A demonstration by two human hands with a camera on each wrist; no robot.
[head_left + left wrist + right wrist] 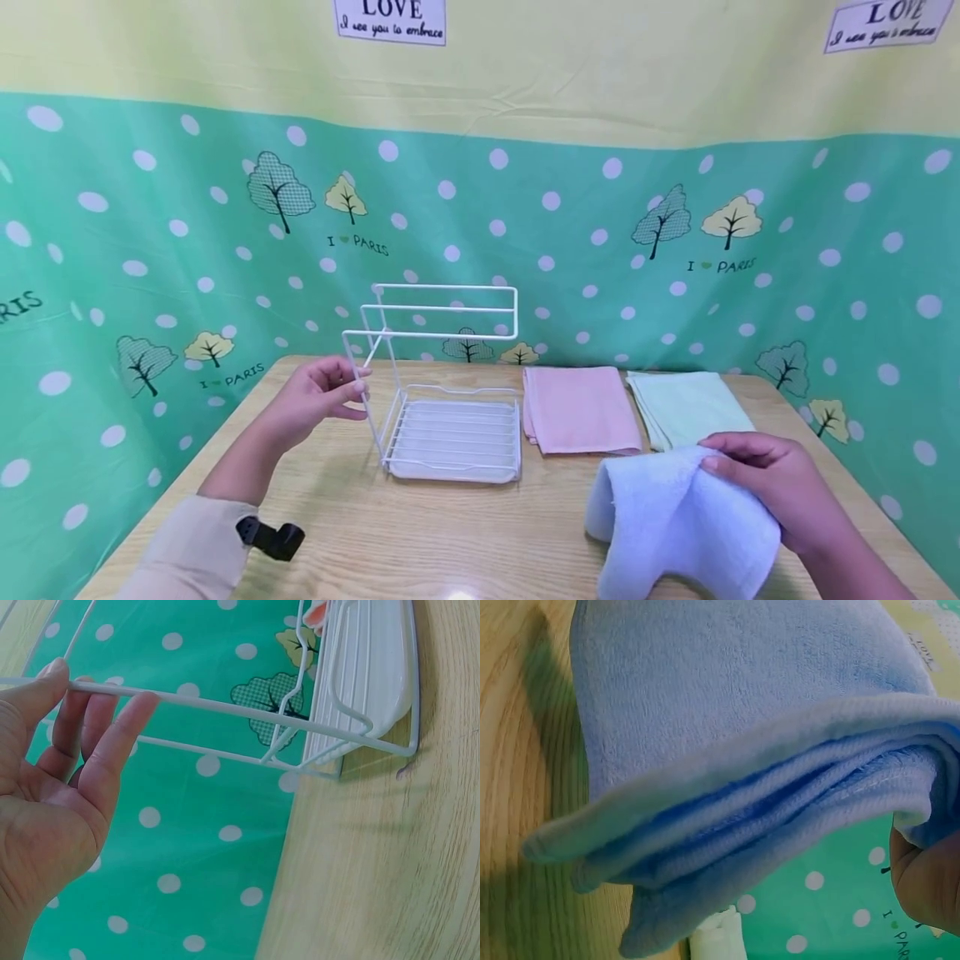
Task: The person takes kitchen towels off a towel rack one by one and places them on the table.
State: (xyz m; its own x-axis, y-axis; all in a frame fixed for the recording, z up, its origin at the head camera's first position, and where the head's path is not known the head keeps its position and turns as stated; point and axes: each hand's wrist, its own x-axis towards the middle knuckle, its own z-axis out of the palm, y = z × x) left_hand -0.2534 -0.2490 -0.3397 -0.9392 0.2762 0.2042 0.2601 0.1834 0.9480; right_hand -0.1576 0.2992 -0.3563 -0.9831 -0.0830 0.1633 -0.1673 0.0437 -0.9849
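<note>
A white wire rack (429, 335) with a slatted tray base (453, 440) stands on the wooden table. My left hand (318, 396) pinches its front left upright wire between thumb and fingers, as the left wrist view also shows with the hand (71, 769) near the top of the wire. At the right, my right hand (772, 479) grips the edge of a light blue towel (675, 517) held above the table. The towel hangs in folds, and its stacked layers (765, 802) fill much of the right wrist view, where only part of the hand (930, 885) shows.
Right of the rack lies a folded pink towel (581, 410), with a folded pale green towel (690, 407) beside it. Behind the wooden table (360, 542) hangs a green and yellow printed curtain (480, 208). A black strap device (272, 537) sits on the left cuff.
</note>
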